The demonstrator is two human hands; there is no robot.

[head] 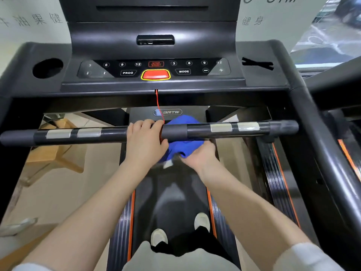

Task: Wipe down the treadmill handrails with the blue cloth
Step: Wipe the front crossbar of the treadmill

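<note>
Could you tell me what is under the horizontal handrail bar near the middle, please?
The blue cloth passes beneath the handrail bar, held by the right hand; the left hand covers the bar beside it.

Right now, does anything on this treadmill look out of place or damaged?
Yes: black tape crossed in an X over the console's right pocket, where the left has an open cup holder. The red safety cord hangs onto the handrail.
</note>
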